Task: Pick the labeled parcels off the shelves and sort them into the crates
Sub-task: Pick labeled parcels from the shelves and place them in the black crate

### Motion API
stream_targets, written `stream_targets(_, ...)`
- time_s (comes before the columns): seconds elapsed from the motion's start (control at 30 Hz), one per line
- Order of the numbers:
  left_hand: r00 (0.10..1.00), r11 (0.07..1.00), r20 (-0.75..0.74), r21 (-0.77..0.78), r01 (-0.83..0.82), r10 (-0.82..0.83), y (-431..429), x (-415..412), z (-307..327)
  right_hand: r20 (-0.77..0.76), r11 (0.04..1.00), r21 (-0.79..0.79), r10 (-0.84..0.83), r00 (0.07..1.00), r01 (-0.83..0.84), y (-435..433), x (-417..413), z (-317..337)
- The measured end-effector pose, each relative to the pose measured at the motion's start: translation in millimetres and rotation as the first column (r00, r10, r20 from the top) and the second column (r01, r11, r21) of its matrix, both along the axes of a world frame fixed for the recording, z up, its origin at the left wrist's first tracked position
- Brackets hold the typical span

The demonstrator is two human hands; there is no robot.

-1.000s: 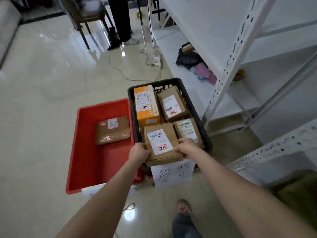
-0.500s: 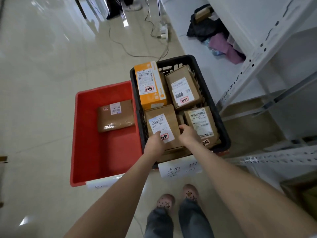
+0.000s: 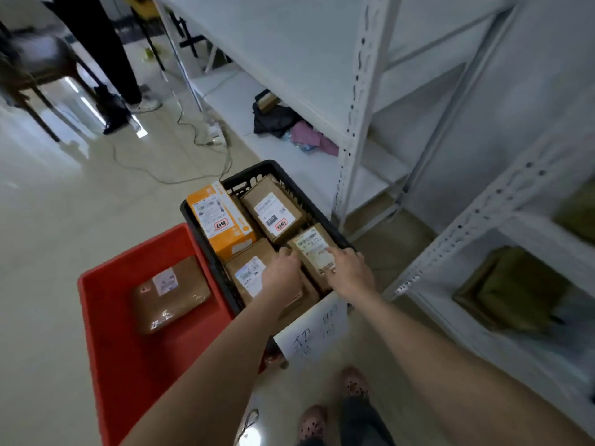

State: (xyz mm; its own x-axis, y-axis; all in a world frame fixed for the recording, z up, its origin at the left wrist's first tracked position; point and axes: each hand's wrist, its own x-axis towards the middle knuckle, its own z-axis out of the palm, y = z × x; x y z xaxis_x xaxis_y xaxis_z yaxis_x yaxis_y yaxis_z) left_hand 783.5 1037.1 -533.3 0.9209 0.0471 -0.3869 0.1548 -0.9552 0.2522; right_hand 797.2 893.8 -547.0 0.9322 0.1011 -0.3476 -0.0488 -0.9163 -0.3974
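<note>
Brown parcel half-hidden beneath left hand, grip unclear; right hand flat, grip loose.

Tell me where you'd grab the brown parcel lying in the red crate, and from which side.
Probably from above, by its two long edges. The brown parcel lies flat, label up, alone on the floor of the red crate, with bare floor along both long edges, so fingers could slide down beside them. Its broad top face offers nothing to pinch.
</note>
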Motion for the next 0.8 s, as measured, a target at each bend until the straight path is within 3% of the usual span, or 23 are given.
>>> stream_targets(0.2,0.95,0.952,0.079,0.065,0.298,-0.303,-85,4,40,0.097,0.969,-0.102,-0.214,0.972,0.223,-80,-39,55)
stream_targets(0.4,0.798,0.819,0.186,0.121,0.56,-0.573,-175,-16,67,0.162,0.906,-0.162,-0.367,0.916,0.391,-166,-94,98)
stream_targets(0.6,0.677,0.719,0.301,0.044,0.693,-0.671,-279,-62,98,0.223,0.83,-0.114,-0.514,0.828,0.546,-251,-168,127)
stream_targets(0.8,0.547,0.611,0.515,-0.055,0.79,-0.66,-402,-151,137,0.262,0.77,-0.078,-0.596,0.759,0.633,-351,-249,147)
